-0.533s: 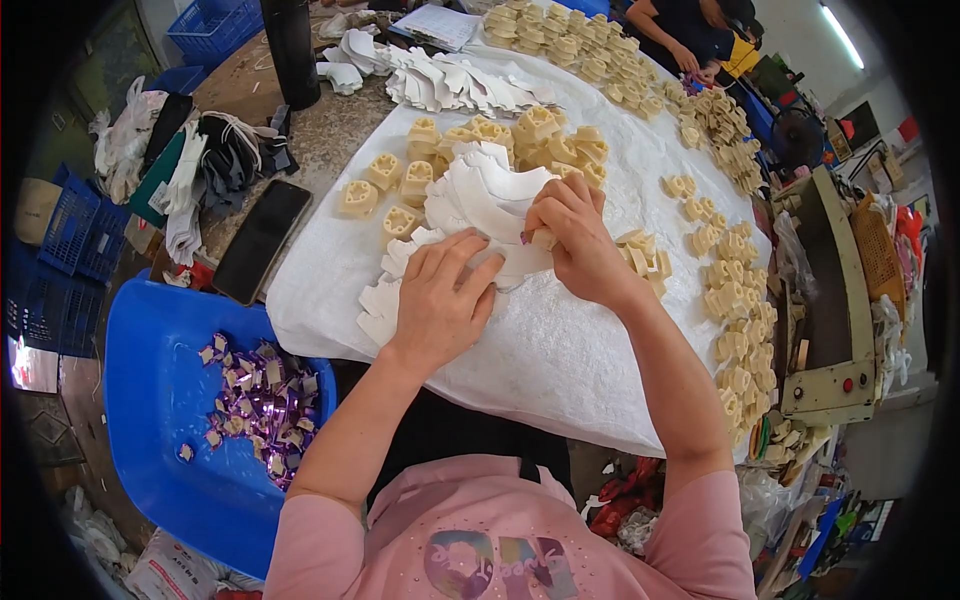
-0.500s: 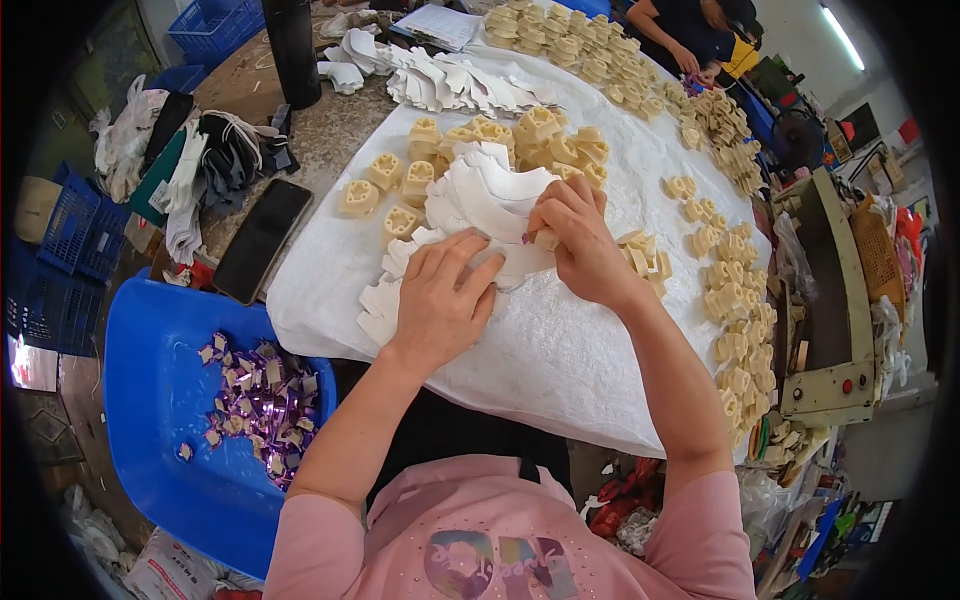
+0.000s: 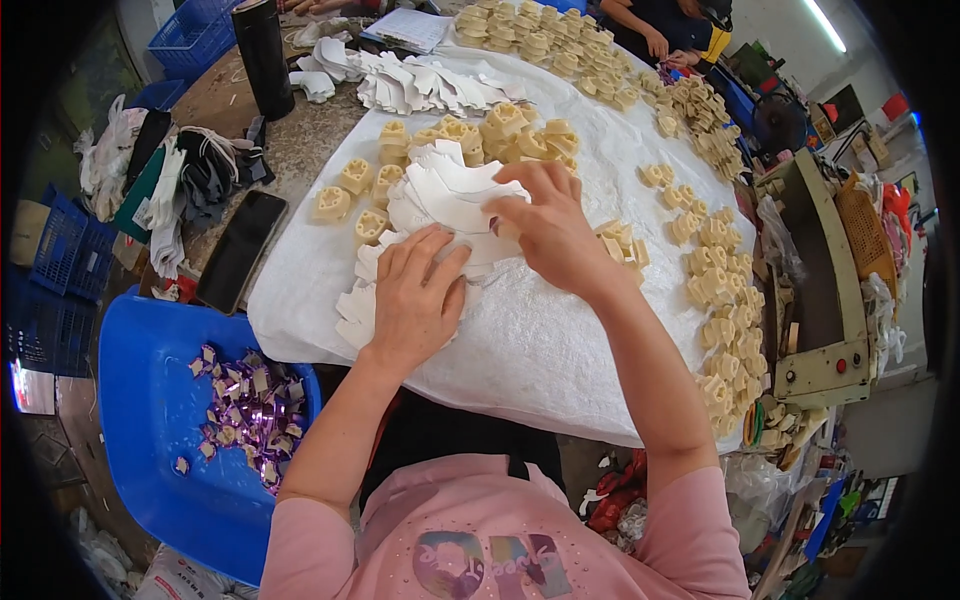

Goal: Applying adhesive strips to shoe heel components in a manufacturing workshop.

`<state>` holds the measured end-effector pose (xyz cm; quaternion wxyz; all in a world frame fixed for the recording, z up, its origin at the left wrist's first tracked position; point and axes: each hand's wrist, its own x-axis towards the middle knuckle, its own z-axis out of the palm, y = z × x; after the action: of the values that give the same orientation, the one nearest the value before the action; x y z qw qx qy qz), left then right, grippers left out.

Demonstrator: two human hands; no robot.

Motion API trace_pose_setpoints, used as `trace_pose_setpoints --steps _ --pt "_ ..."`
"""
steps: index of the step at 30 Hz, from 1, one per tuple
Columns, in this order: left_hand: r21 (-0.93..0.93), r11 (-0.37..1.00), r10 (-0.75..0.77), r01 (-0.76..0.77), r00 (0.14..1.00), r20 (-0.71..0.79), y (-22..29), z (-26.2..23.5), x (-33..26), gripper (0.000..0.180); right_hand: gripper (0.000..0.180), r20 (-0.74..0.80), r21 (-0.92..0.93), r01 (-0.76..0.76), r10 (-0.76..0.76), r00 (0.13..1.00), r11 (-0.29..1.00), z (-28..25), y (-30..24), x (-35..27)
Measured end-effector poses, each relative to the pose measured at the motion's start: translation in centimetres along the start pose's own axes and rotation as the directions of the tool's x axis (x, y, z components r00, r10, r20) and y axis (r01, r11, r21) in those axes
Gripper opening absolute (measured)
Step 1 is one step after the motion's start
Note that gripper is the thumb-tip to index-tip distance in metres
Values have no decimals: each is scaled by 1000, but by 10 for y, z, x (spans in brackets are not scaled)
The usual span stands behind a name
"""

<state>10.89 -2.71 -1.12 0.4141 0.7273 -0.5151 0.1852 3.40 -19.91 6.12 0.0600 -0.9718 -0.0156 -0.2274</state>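
My left hand (image 3: 413,292) lies with its fingers stretched out over thin white curved pieces (image 3: 358,308), pressing on their near end. More of these pieces overlap in a pile (image 3: 447,192) just beyond it. At the pile's right side, my right hand (image 3: 553,232) is closed, thumb and fingers bent round a small cream and purple piece (image 3: 497,226). Mostly the fingers hide that piece, so its exact kind does not show. Hollow cream plastic parts (image 3: 503,122) stand in a cluster behind the white pile, and a few more (image 3: 622,242) lie right of my right hand.
White cloth (image 3: 500,365) covers the table. Rows of cream parts line its far (image 3: 545,45) and right (image 3: 725,320) sides. A blue tub (image 3: 150,440) with purple-and-cream pieces (image 3: 250,405) stands at left, near a phone (image 3: 242,250) and black bottle (image 3: 263,60). Another person's hands (image 3: 668,50) work far off.
The whole view has shifted slightly, moving the scene leftward. My right hand's fingers have lifted and reach a little farther over the white pile. My left hand stays on the white pieces.
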Motion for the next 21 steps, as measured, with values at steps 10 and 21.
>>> trace_pose_setpoints --steps 10,21 --pt "-5 1000 18 -18 1000 9 -5 -2 -1 38 30 -13 126 -70 72 997 990 12 -1 12" --pt "-3 999 46 -46 999 8 -6 -4 -3 37 15 -273 678 -255 558 784 690 -15 -2 50"
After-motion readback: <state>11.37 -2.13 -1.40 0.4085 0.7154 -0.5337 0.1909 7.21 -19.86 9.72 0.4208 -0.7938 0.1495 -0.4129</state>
